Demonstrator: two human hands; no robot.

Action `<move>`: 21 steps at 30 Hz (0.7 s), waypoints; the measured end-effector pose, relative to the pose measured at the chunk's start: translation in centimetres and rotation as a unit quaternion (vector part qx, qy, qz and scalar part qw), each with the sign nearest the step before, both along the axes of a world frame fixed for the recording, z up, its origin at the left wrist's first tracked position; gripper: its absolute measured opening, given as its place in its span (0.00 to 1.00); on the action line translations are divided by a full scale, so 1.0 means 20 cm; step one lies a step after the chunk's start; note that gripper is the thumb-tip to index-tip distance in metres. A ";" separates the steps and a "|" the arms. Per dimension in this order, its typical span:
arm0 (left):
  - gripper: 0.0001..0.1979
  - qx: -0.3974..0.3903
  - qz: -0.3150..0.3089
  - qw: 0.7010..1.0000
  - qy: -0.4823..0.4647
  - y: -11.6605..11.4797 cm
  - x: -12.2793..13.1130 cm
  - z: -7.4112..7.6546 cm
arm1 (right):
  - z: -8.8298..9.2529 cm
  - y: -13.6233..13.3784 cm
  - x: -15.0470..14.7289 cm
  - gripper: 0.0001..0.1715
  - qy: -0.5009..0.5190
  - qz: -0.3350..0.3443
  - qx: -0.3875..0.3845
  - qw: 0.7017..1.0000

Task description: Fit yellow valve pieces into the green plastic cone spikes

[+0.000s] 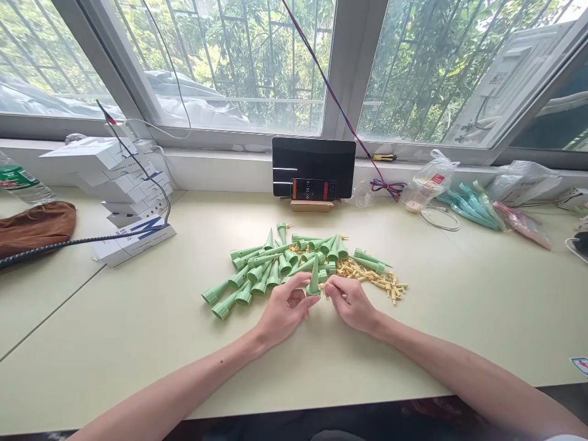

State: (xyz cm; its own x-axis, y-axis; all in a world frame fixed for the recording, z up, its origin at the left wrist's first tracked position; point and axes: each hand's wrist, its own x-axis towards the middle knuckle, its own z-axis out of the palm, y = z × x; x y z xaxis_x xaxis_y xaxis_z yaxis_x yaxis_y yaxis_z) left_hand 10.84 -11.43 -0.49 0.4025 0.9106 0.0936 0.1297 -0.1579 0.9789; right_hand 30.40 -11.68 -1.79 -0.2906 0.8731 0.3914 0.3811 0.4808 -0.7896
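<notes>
A pile of green cone-shaped plastic spikes (271,266) lies in the middle of the pale table (138,331). Beside it on the right is a heap of small yellow plastic pieces (372,278). My left hand (285,309) pinches one green cone (314,283) upright between thumb and fingers, its tip pointing up. My right hand (351,301) is right next to it, fingers pinched on a small yellow piece at the cone's base.
A dark tablet (313,165) with a phone (313,189) in front leans against the window sill. Stacked white boxes (124,196), a black cable and a brown pouch (34,226) are at the left. Plastic bags with teal parts (473,205) lie at the right.
</notes>
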 end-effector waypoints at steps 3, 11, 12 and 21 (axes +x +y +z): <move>0.16 0.023 -0.011 1.000 0.003 0.00 0.00 -0.01 | -0.01 0.00 0.00 0.24 -0.001 0.003 0.004 1.000; 0.16 0.032 -0.016 0.999 0.016 -0.01 0.00 0.00 | -0.03 0.00 0.00 0.25 -0.030 0.004 0.002 1.000; 0.16 0.032 -0.015 0.999 0.018 -0.01 0.00 0.00 | -0.03 0.00 0.00 0.24 -0.033 0.004 0.003 0.999; 0.19 -0.013 -0.006 1.000 0.000 -0.02 0.00 0.05 | 0.00 -0.01 -0.01 0.19 -0.017 -0.020 0.021 0.999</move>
State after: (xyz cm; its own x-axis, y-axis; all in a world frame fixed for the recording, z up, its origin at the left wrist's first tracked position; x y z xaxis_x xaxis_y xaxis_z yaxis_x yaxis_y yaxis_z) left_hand 10.94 -11.85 0.46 0.4127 0.9082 0.0694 0.1279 -0.1332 0.9828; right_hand 30.20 -11.88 -1.85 -0.2692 0.8670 0.4193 0.4266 0.4976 -0.7552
